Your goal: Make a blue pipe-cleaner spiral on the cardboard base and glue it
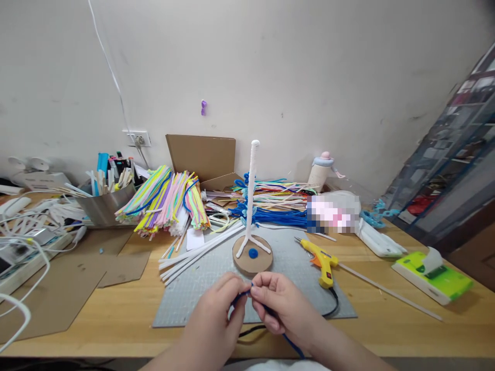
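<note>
Both my hands meet low in the middle, over the front of a grey cutting mat (185, 304). My left hand (218, 314) and my right hand (280, 304) each pinch a blue pipe cleaner (243, 294) between fingertips; its tail runs down under my right wrist. Just beyond the hands stands a round cardboard disc (253, 262) with a small blue coil (252, 253) on it and an upright white pipe-cleaner stem (251, 190) with splayed feet.
A yellow glue gun (322, 260) lies right of the disc, its black cord trailing toward me. White pipe cleaners (201, 252) lie left. Coloured pipe-cleaner piles (166, 201), a metal pen tub (104, 203), a cardboard box (203, 154), a green tool (433, 273) and cardboard sheets (77, 283) crowd the desk.
</note>
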The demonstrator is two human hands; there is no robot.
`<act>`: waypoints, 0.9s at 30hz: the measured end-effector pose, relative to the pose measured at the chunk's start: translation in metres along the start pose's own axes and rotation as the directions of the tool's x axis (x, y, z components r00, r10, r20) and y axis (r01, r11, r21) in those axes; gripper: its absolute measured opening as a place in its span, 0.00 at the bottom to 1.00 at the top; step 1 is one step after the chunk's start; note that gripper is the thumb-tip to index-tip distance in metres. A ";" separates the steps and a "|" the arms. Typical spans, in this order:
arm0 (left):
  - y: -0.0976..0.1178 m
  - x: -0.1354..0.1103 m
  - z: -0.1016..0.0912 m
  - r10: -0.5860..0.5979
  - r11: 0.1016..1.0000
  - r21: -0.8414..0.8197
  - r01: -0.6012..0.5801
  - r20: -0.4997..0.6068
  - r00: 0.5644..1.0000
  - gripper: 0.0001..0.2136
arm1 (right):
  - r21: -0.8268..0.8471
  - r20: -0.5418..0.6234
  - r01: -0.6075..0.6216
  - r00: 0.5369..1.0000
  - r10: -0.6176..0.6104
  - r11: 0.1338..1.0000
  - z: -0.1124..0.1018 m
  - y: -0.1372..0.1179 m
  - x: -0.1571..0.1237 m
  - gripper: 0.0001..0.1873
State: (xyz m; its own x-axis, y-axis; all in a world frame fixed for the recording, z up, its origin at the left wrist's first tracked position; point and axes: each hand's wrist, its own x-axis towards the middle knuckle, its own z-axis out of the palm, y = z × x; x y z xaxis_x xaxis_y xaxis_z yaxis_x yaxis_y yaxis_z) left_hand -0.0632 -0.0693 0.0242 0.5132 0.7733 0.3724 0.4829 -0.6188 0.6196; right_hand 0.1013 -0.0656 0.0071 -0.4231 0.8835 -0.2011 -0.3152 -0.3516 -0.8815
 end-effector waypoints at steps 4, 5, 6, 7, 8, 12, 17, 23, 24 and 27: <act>0.004 0.007 -0.009 -0.085 0.975 -0.191 0.112 0.143 0.986 0.11 | -0.090 0.037 -0.063 0.997 0.067 0.994 -0.002 -0.005 -0.001 0.17; 0.005 0.009 -0.011 -0.094 0.972 -0.198 0.127 0.170 0.981 0.10 | -0.114 0.046 -0.077 0.996 0.082 0.991 -0.002 -0.007 -0.002 0.17; 0.005 0.010 -0.012 -0.103 0.970 -0.197 0.141 0.191 0.976 0.10 | -0.137 0.051 -0.089 0.994 0.097 0.987 -0.002 -0.010 -0.002 0.17; 0.006 0.010 -0.014 -0.115 0.969 -0.190 0.154 0.205 0.972 0.09 | -0.162 0.055 -0.100 0.992 0.111 0.982 -0.002 -0.012 -0.002 0.16; 0.006 0.011 -0.015 -0.127 0.970 -0.179 0.167 0.215 0.968 0.09 | -0.186 0.059 -0.110 0.991 0.122 0.976 -0.002 -0.013 -0.003 0.16; 0.004 0.009 -0.017 -0.180 0.975 -0.088 0.204 0.227 0.957 0.08 | -0.256 0.054 -0.123 0.988 0.141 0.959 0.000 -0.015 -0.002 0.13; -0.006 0.005 -0.013 -0.202 0.979 -0.007 0.206 0.166 0.965 0.09 | -0.300 -0.013 -0.132 0.991 0.134 0.945 0.003 -0.010 0.001 0.15; -0.015 -0.003 -0.008 -0.109 0.979 0.181 0.090 0.101 0.989 0.07 | -0.300 0.023 -0.131 0.989 0.145 0.945 0.005 -0.011 0.000 0.14; -0.016 -0.004 -0.007 -0.092 0.975 0.210 0.070 0.097 0.991 0.08 | -0.301 0.038 -0.141 0.986 0.160 0.943 0.006 -0.010 0.000 0.14; -0.017 -0.007 -0.006 -0.052 0.959 0.281 0.025 0.091 0.994 0.08 | -0.284 0.061 -0.145 0.984 0.169 0.948 0.008 -0.007 -0.002 0.16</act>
State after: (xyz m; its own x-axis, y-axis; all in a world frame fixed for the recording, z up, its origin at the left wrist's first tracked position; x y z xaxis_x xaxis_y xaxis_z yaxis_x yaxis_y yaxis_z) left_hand -0.0791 -0.0637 0.0154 0.5497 0.7888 0.2751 0.6755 -0.6134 0.4092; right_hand 0.0977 -0.0671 0.0167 -0.5218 0.7905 -0.3207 0.0036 -0.3738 -0.9275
